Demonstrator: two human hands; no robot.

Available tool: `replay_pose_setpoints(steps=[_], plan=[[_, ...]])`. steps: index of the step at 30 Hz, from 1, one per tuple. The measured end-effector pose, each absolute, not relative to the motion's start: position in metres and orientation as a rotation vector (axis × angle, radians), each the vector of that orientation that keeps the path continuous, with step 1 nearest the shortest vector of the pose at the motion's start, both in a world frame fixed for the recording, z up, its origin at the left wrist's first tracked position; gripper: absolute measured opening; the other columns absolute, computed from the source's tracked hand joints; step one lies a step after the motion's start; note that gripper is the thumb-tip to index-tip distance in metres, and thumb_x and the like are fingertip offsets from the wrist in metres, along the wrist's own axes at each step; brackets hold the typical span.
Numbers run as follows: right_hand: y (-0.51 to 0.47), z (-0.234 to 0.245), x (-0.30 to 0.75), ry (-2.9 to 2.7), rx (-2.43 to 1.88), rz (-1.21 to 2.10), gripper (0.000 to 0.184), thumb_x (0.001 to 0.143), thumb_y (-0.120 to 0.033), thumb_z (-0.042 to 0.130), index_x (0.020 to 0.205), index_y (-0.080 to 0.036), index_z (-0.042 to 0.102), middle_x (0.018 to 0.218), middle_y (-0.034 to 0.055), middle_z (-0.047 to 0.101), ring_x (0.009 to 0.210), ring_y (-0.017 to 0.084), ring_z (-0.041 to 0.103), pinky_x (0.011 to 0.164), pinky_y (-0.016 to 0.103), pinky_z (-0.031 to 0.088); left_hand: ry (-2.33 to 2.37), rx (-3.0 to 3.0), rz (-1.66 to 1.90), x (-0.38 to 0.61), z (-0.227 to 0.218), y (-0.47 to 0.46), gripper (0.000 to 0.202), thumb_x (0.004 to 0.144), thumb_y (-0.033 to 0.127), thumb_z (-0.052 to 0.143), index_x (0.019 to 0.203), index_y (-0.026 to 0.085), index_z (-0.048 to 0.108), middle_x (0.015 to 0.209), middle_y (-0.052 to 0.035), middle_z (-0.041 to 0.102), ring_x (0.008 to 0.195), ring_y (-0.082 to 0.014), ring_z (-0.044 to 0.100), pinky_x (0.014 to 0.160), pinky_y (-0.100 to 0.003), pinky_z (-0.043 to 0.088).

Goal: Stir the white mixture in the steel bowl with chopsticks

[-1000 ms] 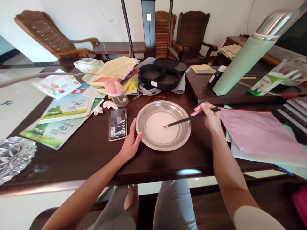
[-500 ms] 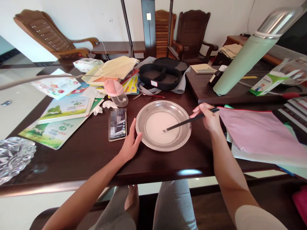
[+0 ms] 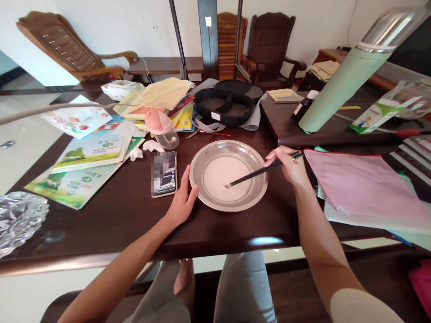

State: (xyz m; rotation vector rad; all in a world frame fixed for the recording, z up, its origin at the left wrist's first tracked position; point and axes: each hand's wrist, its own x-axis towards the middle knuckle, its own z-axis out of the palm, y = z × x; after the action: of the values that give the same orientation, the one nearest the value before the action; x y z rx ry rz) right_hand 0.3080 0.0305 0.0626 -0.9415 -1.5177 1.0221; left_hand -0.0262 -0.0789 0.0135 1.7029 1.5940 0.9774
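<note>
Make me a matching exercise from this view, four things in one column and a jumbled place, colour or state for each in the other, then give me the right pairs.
Things:
1. Chopsticks
2. Smartphone
3. Metal dish
4. Vacuum flask

Places, colours and states:
A. Pale green, with a silver-coloured cap
B. Holding a whitish liquid
C. Lying face up on the dark table
D. Black, held in the person's right grip

Right pairs: 1-D, 2-C, 3-B, 4-A.
</note>
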Motion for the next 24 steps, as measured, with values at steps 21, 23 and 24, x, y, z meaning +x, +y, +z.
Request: replay_pose_setpoints(steps=[21,23,24], plan=[[0.032,0.063,0.306,-1.484,-1.021,0.874,0.037,0.090,-0.061,0.067,0.076,-0.028,0.076,0.072,0.0007,0.079,0.076,0.025,0.078,0.084,0.042,0.062,1.562,1.711,1.000,-0.027,0.012,-0.079,0.087,0.101,0.069,0.039,0.168,0.019,0.014,0.175,-0.0155,0.021,0.161,-0.0292,0.025,0.131,-0.047,0.023],[0.034,0.059,0.310,-1.407,-1.028,0.893,0.039,0.090,-0.062,0.066,0.075,-0.028,0.074,0.062,-0.0002,0.075,0.065,0.023,0.075,0.080,0.042,0.062,1.558,1.714,1.006,-0.027,0.012,-0.079,0.086,0.101,0.069,0.039,0.168,0.020,0.015,0.175,-0.0153,0.021,0.161,-0.0296,0.026,0.131,-0.047,0.024],[0.034,0.058,0.310,-1.414,-1.019,0.924,0.039,0.091,-0.063,0.065,0.076,-0.028,0.074,0.060,-0.0003,0.074,0.063,0.023,0.074,0.079,0.041,0.062,1.562,1.714,1.006,-0.026,0.013,-0.079,0.087,0.101,0.069,0.039,0.168,0.019,0.015,0.174,-0.0157,0.022,0.161,-0.0301,0.025,0.130,-0.048,0.024]])
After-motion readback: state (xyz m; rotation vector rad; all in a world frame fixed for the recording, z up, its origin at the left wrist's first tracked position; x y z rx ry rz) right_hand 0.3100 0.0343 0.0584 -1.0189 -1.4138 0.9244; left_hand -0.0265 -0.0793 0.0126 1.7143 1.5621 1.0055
